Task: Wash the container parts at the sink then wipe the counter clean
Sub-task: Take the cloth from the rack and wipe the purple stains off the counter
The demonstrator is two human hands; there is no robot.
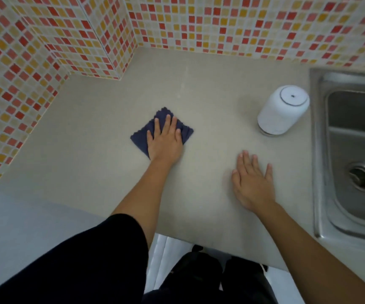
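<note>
While standing at the grey counter (102, 102), presses the left hand (166, 142) palm-down onto a folded dark-blue cloth (184, 132), fingers straight and close together, not curled round the fabric. Covers the cloth's middle and near corner, leaving only its zigzag-edged far, left and right corners showing. Wears a black sleeve (102, 255) on that upper arm.

Lays the right hand (251, 183) flat on bare counter nearer the front edge, fingers extended and slightly spread, relaxed and holding nothing, well apart from the cloth.

Beyond that hand, toward the far right of the counter: a white rounded container (283, 110), standing on the surface just beside the left rim of the steel sink (315, 150) and touched by neither hand. Down in the basin, a round drain (361, 177). Behind and to the left, walls of red, orange and cream mosaic tiles (45, 51) meeting in a corner.
</note>
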